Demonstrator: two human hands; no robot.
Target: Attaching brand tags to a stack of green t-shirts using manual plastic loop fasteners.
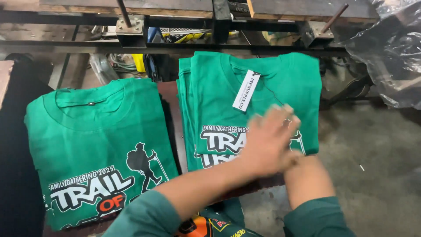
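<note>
Head view: your left hand (pixel 268 141) lies flat, fingers apart, on the soft folded green shirt (pixel 254 105) (light, limp; lift by the folded edge), right hand hidden beneath.

A grey concrete floor (pixel 377 175) spreads at the right, scuffed and dusty. Across the top runs a dark steel frame (pixel 184 47) carrying worn wooden boards (pixel 131 6) — rusty bolts stick up from its brackets. Crumpled clear plastic sheeting (pixel 394 52) hangs at the upper right. The light is flat and even.
</note>
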